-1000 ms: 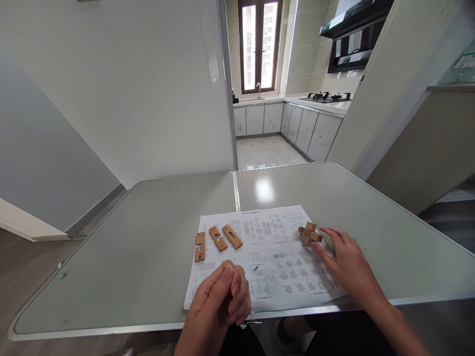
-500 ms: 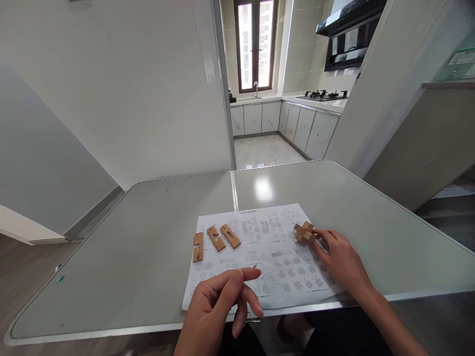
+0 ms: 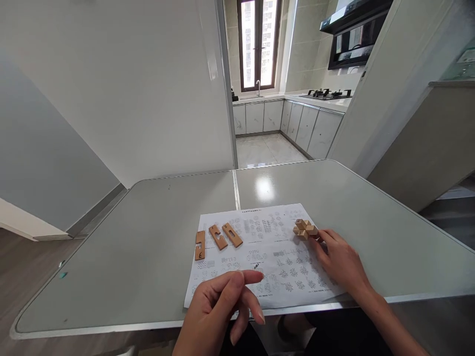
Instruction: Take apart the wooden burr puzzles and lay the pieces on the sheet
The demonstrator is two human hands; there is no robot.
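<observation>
My right hand (image 3: 339, 257) grips the right end of a small wooden burr puzzle (image 3: 305, 229) with its fingertips. The puzzle is a cluster of crossed blocks at the right edge of a printed paper sheet (image 3: 256, 242). Three flat, notched wooden pieces lie on the left part of the sheet: one marked 3 (image 3: 200, 245), one marked 1 (image 3: 217, 237) and one marked 2 with a slot (image 3: 232, 235). My left hand (image 3: 226, 301) hangs over the sheet's near edge, loosely curled with fingers apart and nothing in it.
The sheet lies on a grey-green table (image 3: 129, 262) with a metal rim. A small teal bit (image 3: 63, 275) is near the table's left edge. Beyond are a white wall panel (image 3: 166, 99) and a kitchen with a gas stove (image 3: 328, 94).
The burr puzzle has turned in my right hand's fingers, and a different side of it faces me. My left hand keeps almost the same pose. The view has shifted slightly.
</observation>
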